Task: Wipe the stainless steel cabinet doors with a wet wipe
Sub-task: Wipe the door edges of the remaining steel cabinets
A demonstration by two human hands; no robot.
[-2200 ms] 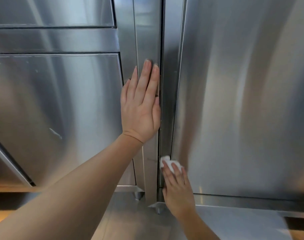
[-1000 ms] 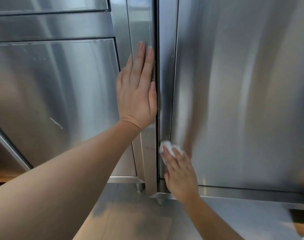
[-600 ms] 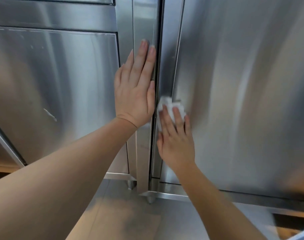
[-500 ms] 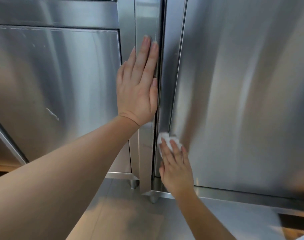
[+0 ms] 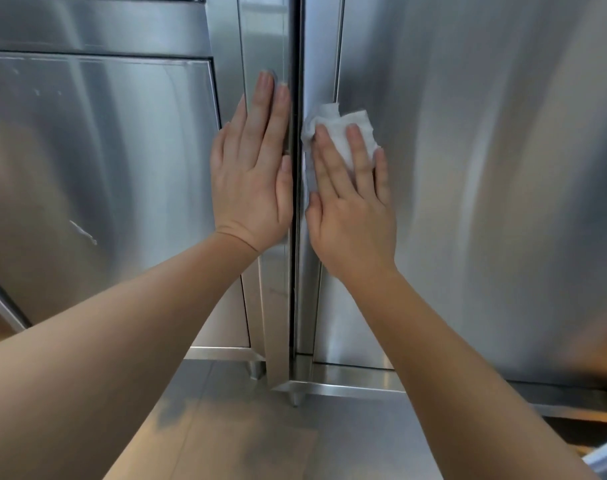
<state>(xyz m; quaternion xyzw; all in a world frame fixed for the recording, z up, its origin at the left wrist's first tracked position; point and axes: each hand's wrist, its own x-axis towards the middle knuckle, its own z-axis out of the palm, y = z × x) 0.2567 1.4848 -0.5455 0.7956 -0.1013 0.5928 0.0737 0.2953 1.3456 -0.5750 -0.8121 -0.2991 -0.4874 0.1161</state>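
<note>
- Nearest the camera, two bare forearms reach forward and up from the bottom edge, the left one crossing from the lower left corner.
- Below them lies a grey floor [image 5: 246, 441], with the cabinet's short metal foot [image 5: 295, 398] standing on it under the centre seam.
- The left hand [image 5: 252, 188] lies flat on the vertical steel strip [image 5: 264, 46] just left of the dark centre gap, fingers straight and pressed together, pointing up, thumb tucked along the gap's edge.
- The right hand [image 5: 352, 220] presses a crumpled white wet wipe [image 5: 336, 129] against the left edge of the right cabinet door [image 5: 485, 202], right beside the gap; its fingers are straight and slightly spread over the wipe, whose upper part sticks out beyond the fingertips.
- The two hands sit side by side, close but apart, with the gap between them.
- Farther left is the left cabinet door [image 5: 98, 174], bearing a small pale smear low on its panel, and a horizontal steel panel [image 5: 94, 27] above it.
</note>
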